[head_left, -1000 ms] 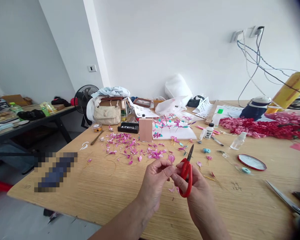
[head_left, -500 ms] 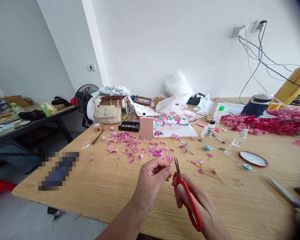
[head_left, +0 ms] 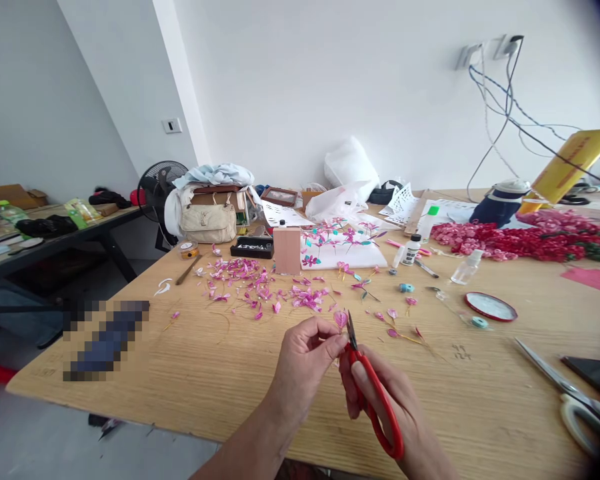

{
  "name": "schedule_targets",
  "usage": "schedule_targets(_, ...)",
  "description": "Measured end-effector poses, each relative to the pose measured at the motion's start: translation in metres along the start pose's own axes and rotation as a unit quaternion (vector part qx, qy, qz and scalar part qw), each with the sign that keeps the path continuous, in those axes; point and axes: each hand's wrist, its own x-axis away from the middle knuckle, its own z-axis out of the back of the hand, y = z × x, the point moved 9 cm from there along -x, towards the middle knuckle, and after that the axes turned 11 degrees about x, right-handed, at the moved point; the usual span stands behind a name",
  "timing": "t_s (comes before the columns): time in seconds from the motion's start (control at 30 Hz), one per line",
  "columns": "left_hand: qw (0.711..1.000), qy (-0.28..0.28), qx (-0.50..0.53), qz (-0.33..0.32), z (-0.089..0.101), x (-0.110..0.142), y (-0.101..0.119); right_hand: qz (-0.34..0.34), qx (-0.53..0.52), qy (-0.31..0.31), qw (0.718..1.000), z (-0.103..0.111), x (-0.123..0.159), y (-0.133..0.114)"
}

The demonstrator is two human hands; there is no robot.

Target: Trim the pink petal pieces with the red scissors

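Between thumb and fingers, my left hand pinches a small pink petal by its base, above the near part of the table. My right hand is wrapped round red-handled scissors, whose dark blades point up. The blade tips lie right beside the petal's right edge; whether they touch it I cannot tell. Loose pink petals are scattered on the table beyond my hands. Several wired petals lie to the right.
A wooden block stands in front of a white board with finished flowers. To the right are a glue bottle, a spray bottle, a red-rimmed dish and large scissors. Red and pink flower bunches lie behind.
The scissors have moved left and their blades now come up against the petal. My left hand keeps its pinch. The whole view has shifted slightly to the right.
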Motion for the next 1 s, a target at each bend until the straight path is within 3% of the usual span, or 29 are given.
schedule_targets(0.53, 0.999, -0.003, 0.017, 0.026, -0.005, 0.0, -0.008, -0.002, 0.019, 0.024, 1.0, 0.007, 0.004, 0.006)
schedule_targets(0.73, 0.999, -0.024, 0.03, 0.029, -0.008, 0.0, -0.009, -0.033, 0.015, 0.001, 0.999, 0.006, 0.004, 0.009)
schedule_targets(1.0, 0.999, -0.027, 0.006, 0.034, -0.007, 0.001, -0.012, -0.071, 0.018, 0.014, 0.997, 0.009, 0.005, 0.009)
